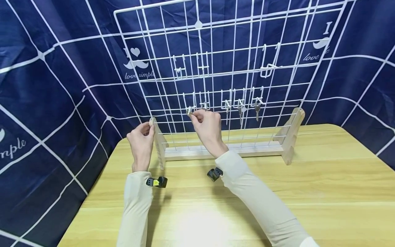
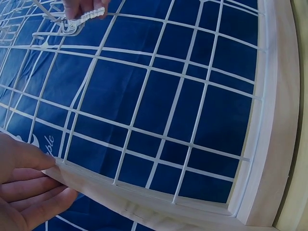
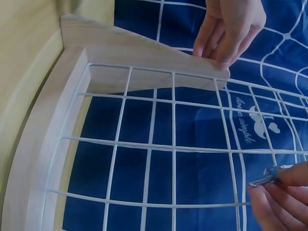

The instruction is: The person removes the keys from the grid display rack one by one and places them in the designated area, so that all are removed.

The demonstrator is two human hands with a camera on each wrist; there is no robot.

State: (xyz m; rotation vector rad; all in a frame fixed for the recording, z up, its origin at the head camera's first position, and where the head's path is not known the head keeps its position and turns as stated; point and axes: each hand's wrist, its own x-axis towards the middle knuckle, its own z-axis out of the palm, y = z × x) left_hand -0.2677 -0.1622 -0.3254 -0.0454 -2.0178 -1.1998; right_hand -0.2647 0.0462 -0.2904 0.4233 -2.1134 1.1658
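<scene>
A white wire grid rack [image 1: 154, 6] stands in a wooden base [image 1: 188, 155]. My left hand [image 1: 142, 141] holds the top of the left wooden upright [image 1: 158, 144] between thumb and fingers; the left wrist view shows the same grip. My right hand [image 1: 210, 129] pinches a metal key [image 2: 91, 17] at the leftmost hook of the lower row. Its toothed blade shows in the left wrist view, and my thumb and fingers cover part of it in the right wrist view. Farther right, several keys [image 1: 257, 109] hang on hooks, clear of my fingers.
White hooks [image 1: 180, 71] sit on the grid's upper row, with a wider one [image 1: 268, 68] at the right. The right wooden upright [image 1: 291, 137] stands on the wood-grain table [image 1: 333, 192]. Dark blue cloth [image 1: 77, 103] with white lines hangs behind and at both sides.
</scene>
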